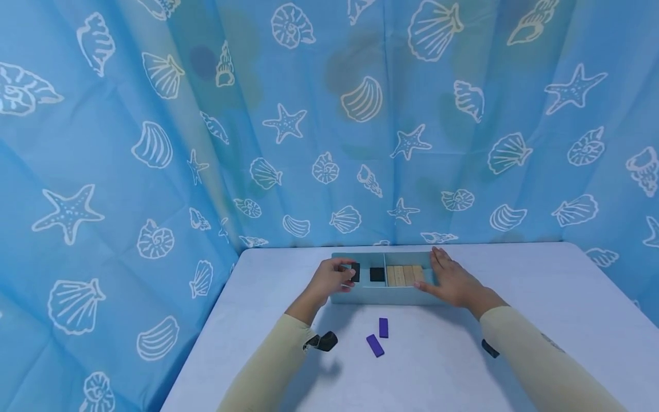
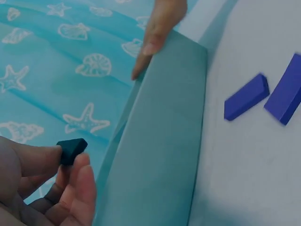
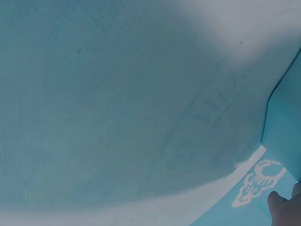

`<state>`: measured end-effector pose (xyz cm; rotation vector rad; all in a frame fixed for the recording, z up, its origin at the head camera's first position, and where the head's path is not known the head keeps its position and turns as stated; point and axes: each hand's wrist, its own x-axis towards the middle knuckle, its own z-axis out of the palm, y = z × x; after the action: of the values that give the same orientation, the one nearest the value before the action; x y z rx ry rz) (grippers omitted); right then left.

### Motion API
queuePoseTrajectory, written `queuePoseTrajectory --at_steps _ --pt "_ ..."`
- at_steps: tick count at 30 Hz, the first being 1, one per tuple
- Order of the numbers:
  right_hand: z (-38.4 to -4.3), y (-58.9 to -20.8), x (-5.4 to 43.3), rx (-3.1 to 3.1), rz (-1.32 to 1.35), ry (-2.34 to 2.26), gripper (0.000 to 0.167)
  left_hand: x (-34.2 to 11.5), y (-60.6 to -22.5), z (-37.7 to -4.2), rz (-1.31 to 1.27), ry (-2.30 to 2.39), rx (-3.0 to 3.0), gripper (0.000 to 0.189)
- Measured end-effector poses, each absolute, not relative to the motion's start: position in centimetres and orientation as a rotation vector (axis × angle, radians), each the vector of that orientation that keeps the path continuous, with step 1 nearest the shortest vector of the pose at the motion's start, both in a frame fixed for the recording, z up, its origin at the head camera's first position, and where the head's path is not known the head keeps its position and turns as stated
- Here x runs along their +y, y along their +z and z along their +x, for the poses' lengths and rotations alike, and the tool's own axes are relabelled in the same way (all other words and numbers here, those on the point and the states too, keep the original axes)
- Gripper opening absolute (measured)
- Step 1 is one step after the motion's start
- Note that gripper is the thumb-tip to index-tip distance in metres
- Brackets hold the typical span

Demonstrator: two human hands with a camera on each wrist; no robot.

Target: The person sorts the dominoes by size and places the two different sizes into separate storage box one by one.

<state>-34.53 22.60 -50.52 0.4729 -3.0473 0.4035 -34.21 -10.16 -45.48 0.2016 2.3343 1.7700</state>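
My left hand (image 1: 329,278) pinches a small black block (image 2: 71,150) between thumb and fingertips, over the left compartment of a grey-blue divided box (image 1: 386,296). Another black block (image 1: 377,274) lies inside that compartment, against the divider. Several pale wooden blocks (image 1: 404,276) stand side by side in the right compartment. With fingers straight, my right hand (image 1: 455,281) rests on the box's right end, its thumb at the front rim. Only that hand's fingertips show in the right wrist view, at the lower right corner.
Two purple blocks (image 1: 383,328) (image 1: 375,345) lie on the white table (image 1: 432,366) in front of the box. A blue curtain (image 1: 319,126) with white shell and starfish prints hangs behind the table and along its left side.
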Motion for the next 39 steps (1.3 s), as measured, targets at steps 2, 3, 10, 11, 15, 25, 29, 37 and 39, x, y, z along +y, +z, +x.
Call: queuePoseTrajectory --at_steps 2,3,10,11,15,25,29,37,39 --pt "-34.6 -50.6 22.6 -3.046 0.472 0.408 0.112 -10.1 -45.5 -34.8 0.172 1.784 2.337 0.031" --pt "-34.7 -50.5 22.6 -3.047 0.470 0.414 0.111 -10.0 -45.5 -35.1 0.159 1.791 2.338 0.031" --pt "-34.4 -50.1 22.4 -3.061 0.458 0.427 0.109 -10.0 -45.6 -36.7 0.112 1.813 2.344 0.026" --pt "-34.3 -50.1 22.3 -3.057 0.459 0.419 0.109 -9.9 -45.6 -36.8 0.115 1.817 2.343 0.026" --pt "-34.4 -50.0 22.2 -3.048 0.462 0.421 0.108 -9.6 -45.5 -37.1 0.137 1.846 2.317 0.025" --pt "-34.4 -49.9 22.4 -3.058 0.450 0.436 0.109 -8.6 -45.8 -38.5 0.111 1.838 2.296 0.030" --pt "-34.7 -49.6 22.5 -3.045 0.447 0.423 0.108 -7.9 -45.5 -39.2 0.083 1.790 2.343 0.027" --pt "-34.6 -49.9 22.5 -3.057 0.435 0.466 0.109 -6.9 -45.9 -39.6 0.004 1.671 2.408 0.023" --pt "-34.5 -50.1 22.5 -3.061 0.443 0.469 0.109 -6.8 -46.1 -39.5 -0.009 1.617 2.416 0.022"
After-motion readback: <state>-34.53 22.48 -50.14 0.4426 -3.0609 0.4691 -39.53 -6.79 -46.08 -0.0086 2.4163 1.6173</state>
